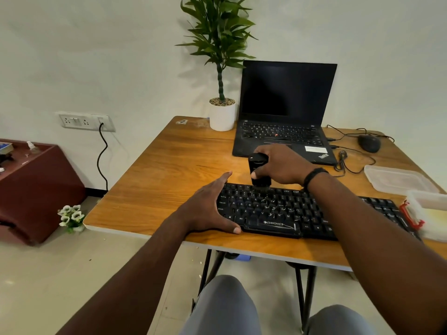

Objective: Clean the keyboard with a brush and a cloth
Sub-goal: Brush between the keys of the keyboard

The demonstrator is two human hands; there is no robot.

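A black keyboard (pixel 278 211) lies along the near edge of the wooden table (pixel 169 170). My right hand (pixel 280 165) grips a stubby black brush (pixel 258 172) held upright, its bristles touching the top key rows left of centre. My left hand (pixel 208 209) rests against the keyboard's left end, fingers straight along the far corner and thumb on the near corner. No cloth shows in view.
An open black laptop (pixel 285 112) stands behind the keyboard, a potted plant (pixel 222 114) to its left. A wired mouse (pixel 369 143) and cables lie at back right. Clear plastic containers (pixel 396 177) sit at the right edge, one touching the keyboard's right end.
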